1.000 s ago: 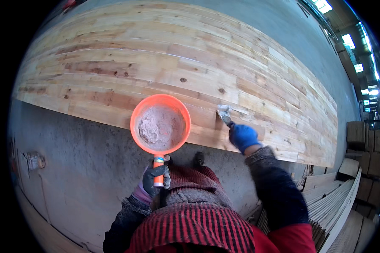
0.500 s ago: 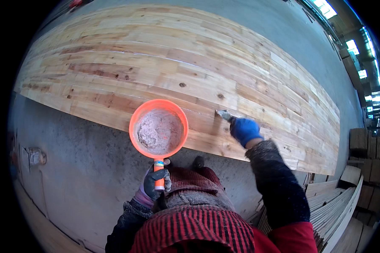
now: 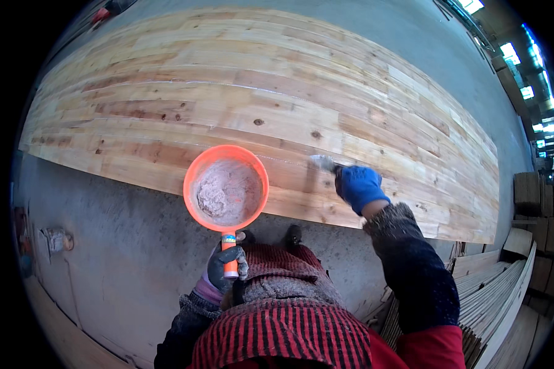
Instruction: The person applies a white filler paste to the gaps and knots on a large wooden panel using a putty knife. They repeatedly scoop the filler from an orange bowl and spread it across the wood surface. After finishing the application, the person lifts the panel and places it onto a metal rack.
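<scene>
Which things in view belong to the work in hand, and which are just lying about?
In use:
- Orange pan of pale paste, its handle in the left hand
- Scraper in the right hand
- Wooden panel beneath the scraper

Apparently just lying about:
- Long wooden strips, lower right
- Stacked wood, far right
</scene>
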### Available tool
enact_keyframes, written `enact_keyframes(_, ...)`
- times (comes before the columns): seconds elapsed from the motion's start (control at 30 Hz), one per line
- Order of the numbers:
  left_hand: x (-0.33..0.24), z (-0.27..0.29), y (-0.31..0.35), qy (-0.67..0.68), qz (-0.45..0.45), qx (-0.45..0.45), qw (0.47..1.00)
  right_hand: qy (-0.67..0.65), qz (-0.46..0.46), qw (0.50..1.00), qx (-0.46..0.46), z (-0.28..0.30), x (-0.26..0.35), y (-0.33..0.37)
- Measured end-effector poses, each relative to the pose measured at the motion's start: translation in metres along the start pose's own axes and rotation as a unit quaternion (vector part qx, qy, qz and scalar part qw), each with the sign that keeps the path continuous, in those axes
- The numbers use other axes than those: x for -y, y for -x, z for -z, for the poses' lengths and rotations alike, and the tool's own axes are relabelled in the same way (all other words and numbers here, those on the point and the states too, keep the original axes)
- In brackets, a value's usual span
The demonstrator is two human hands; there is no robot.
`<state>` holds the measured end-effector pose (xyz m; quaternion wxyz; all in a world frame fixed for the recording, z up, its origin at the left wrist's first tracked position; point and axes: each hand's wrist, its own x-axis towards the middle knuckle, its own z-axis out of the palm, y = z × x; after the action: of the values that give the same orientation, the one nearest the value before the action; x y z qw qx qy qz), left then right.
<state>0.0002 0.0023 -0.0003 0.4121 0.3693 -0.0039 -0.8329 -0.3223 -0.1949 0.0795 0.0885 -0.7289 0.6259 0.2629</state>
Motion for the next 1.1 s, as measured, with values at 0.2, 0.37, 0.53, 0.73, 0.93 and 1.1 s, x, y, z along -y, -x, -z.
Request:
enact_keyframes(0.2, -0.002, -0.008, 0.001, -0.002, -0.009, -0.007, 1.0, -0.019, -0.01, 1.0, 0.018, -0.046, -0.035, 0.014)
enact_keyframes(0.37, -0.011, -0.023, 0.003, -0.002, 0.013, -0.034, 0.999, -0.04, -0.049, 0.995, -0.072, -0.079, -0.045, 0.002)
enact_keyframes(0.53, -0.006, -0.007, 0.005, -0.007, 0.005, -0.018, 1.0, -0.075, -0.051, 0.993, -0.08, -0.059, -0.047, 0.004)
enact_keyframes(0.73, -0.012, -0.011, 0.004, 0.008, 0.008, -0.031, 0.999, -0.019, -0.02, 0.999, -0.017, -0.105, -0.042, 0.025)
enact_keyframes(0.93, -0.006, -0.016, -0.004, -0.008, -0.002, -0.022, 1.0, 0.041, 0.037, 0.998, -0.042, -0.028, -0.077, -0.004)
enact_keyframes(1.1, 0.0, -0.019, -0.002, -0.009, -0.01, -0.036, 0.999, 0.059, 0.031, 0.997, 0.034, -0.067, -0.136, 0.019)
